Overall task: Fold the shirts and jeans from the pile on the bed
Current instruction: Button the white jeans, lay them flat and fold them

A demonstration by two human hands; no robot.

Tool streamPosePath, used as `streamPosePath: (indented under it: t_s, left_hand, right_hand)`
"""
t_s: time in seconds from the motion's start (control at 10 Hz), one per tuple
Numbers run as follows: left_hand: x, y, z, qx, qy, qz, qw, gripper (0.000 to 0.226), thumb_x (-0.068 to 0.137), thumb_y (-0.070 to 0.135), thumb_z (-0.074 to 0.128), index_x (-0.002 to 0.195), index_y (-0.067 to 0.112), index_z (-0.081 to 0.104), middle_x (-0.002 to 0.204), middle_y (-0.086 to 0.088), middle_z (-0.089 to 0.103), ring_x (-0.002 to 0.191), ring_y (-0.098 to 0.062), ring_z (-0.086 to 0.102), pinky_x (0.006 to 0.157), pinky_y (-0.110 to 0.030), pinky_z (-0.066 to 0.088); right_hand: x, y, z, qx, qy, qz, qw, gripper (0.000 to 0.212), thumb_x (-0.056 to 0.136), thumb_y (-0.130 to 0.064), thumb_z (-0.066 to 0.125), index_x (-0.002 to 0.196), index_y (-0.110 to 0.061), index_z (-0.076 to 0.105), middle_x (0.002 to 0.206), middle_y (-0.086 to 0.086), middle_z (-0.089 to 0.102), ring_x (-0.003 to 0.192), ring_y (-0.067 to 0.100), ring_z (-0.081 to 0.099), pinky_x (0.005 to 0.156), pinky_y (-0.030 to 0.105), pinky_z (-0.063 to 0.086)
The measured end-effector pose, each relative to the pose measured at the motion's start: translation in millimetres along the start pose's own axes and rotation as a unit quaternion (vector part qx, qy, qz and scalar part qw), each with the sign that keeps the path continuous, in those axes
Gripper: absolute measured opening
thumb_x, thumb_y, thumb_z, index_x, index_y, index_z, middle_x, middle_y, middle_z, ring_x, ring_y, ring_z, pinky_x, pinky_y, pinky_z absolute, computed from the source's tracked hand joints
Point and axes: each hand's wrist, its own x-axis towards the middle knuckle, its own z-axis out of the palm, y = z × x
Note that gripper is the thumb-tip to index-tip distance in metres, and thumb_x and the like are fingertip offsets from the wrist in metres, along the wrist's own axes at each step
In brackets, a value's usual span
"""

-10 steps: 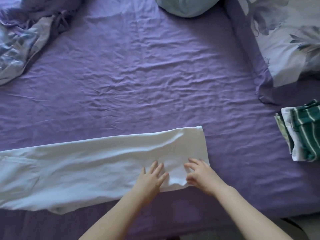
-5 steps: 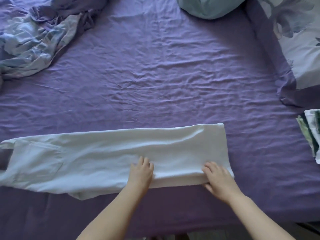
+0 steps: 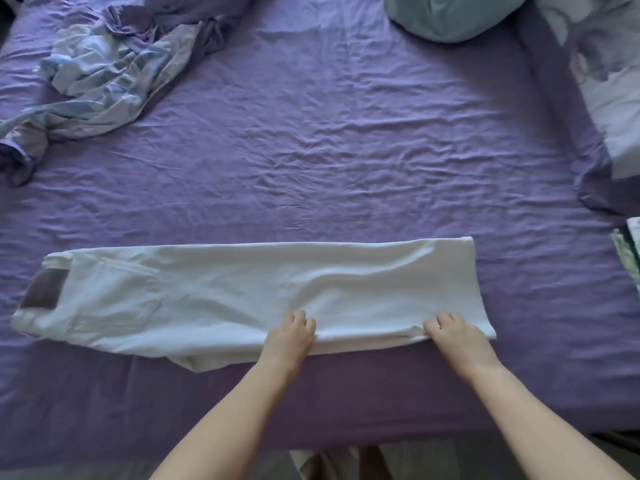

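Observation:
White jeans (image 3: 221,292) lie flat across the purple bed (image 3: 311,150), folded lengthwise, waistband with a brown patch at the left, leg hems at the right. My left hand (image 3: 289,336) grips the near edge of the legs around the middle, fingers curled over the fabric. My right hand (image 3: 453,336) grips the near edge close to the hem corner. A crumpled blue and purple garment (image 3: 104,71) lies at the far left.
A teal pillow (image 3: 446,15) sits at the far edge. A floral pillow (image 3: 609,81) is at the right. A folded green striped stack (image 3: 630,254) shows at the right border. The bed's near edge runs just below my forearms.
The view has swung left, showing the waistband. My hands have spread apart along the near edge and closed on the fabric, the right hand at the hem, the left at mid-leg.

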Motion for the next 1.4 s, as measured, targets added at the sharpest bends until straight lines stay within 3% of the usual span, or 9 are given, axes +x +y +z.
streamPosePath:
  t_s: [0.2, 0.3, 0.5, 0.7, 0.9, 1.0, 1.1, 1.2, 1.4]
  left_hand:
    - [-5, 13, 14, 0.010, -0.055, 0.028, 0.998, 0.050, 0.013, 0.004, 0.081, 0.055, 0.014, 0.057, 0.060, -0.002, 0.054, 0.048, -0.019, 0.056, 0.026, -0.016, 0.027]
    - [-9, 11, 20, 0.042, -0.035, 0.043, 0.998, 0.011, 0.057, 0.012, 0.049, 0.052, 0.018, 0.056, 0.058, 0.000, 0.053, 0.051, -0.019, 0.056, 0.030, -0.016, 0.028]
    - [-26, -64, 32, 0.122, 0.010, -0.008, 0.992, 0.028, 0.065, 0.016, 0.036, 0.066, 0.020, 0.064, 0.065, -0.002, 0.057, 0.061, -0.021, 0.060, 0.041, -0.024, 0.038]
    - [-45, -156, 9, 0.133, 0.054, -0.142, 0.979, 0.026, 0.064, 0.012, 0.041, 0.062, 0.012, 0.067, 0.055, -0.007, 0.053, 0.047, -0.027, 0.056, 0.039, -0.027, 0.044]
    - [-50, -175, -11, 0.139, -0.045, -0.133, 0.980, 0.028, 0.088, 0.011, 0.046, 0.113, 0.017, 0.059, 0.116, -0.005, 0.061, 0.113, -0.027, 0.055, 0.093, -0.034, 0.037]
    - [-53, -181, -15, 0.093, 0.035, -0.062, 0.993, 0.023, 0.067, 0.014, 0.070, 0.088, 0.010, 0.063, 0.091, -0.011, 0.062, 0.086, -0.032, 0.061, 0.071, -0.034, 0.047]
    - [-56, -186, 1, 0.196, 0.185, 0.103, 0.958, 0.020, 0.061, 0.008, 0.067, 0.072, 0.014, 0.051, 0.079, -0.008, 0.053, 0.073, -0.026, 0.050, 0.054, -0.030, 0.045]
    - [-64, -188, 29, 0.237, 0.249, 0.216, 0.914, 0.020, 0.082, 0.005, 0.051, 0.068, 0.019, 0.057, 0.097, -0.008, 0.063, 0.102, -0.027, 0.052, 0.076, -0.040, 0.055]
    - [-75, -207, 36, 0.317, 0.150, 0.162, 0.922, 0.030, 0.085, -0.002, 0.042, 0.078, 0.016, 0.066, 0.140, -0.009, 0.042, 0.134, -0.034, 0.033, 0.100, -0.062, 0.028]
  right_hand:
    - [-10, 7, 0, -0.048, 0.011, 0.025, 0.998, 0.042, 0.032, 0.002, 0.085, 0.065, -0.010, 0.063, 0.064, 0.008, 0.054, 0.054, 0.029, 0.057, 0.032, 0.029, 0.036]
    - [-16, -9, 13, -0.051, -0.001, 0.101, 0.994, 0.035, 0.057, 0.000, 0.075, 0.087, -0.013, 0.065, 0.082, 0.008, 0.061, 0.076, 0.031, 0.062, 0.055, 0.038, 0.048]
    - [3, -110, 32, 0.027, 0.091, -0.014, 0.995, 0.063, 0.027, 0.004, 0.081, 0.086, -0.007, 0.063, 0.081, 0.013, 0.060, 0.071, 0.034, 0.059, 0.053, 0.038, 0.049]
    - [43, -214, 8, 0.079, 0.075, -0.144, 0.984, 0.056, 0.024, -0.004, 0.081, 0.074, -0.014, 0.056, 0.071, 0.005, 0.059, 0.063, 0.026, 0.060, 0.042, 0.032, 0.047]
    - [74, -256, -19, 0.122, 0.063, -0.139, 0.981, 0.059, 0.032, -0.011, 0.088, 0.071, -0.018, 0.043, 0.056, -0.003, 0.050, 0.046, 0.019, 0.046, 0.035, 0.023, 0.024]
    - [80, -264, -34, 0.122, 0.106, -0.101, 0.982, 0.075, 0.017, 0.006, 0.074, 0.074, -0.018, 0.031, 0.055, -0.003, 0.046, 0.046, 0.019, 0.020, 0.037, 0.024, 0.008]
    - [84, -262, -31, 0.112, 0.083, -0.095, 0.986, 0.069, 0.026, 0.005, 0.076, 0.079, -0.020, 0.039, 0.066, -0.003, 0.052, 0.043, 0.022, 0.034, 0.037, 0.022, 0.003]
    - [91, -256, -27, 0.139, 0.057, -0.091, 0.985, 0.038, 0.063, -0.001, 0.069, 0.092, -0.020, 0.054, 0.097, -0.002, 0.059, 0.069, 0.024, 0.057, 0.044, 0.026, 0.030]
    - [97, -257, -38, 0.147, 0.037, -0.088, 0.985, 0.038, 0.082, -0.002, 0.052, 0.115, -0.021, 0.052, 0.121, -0.002, 0.048, 0.097, 0.024, 0.055, 0.059, 0.027, 0.038]
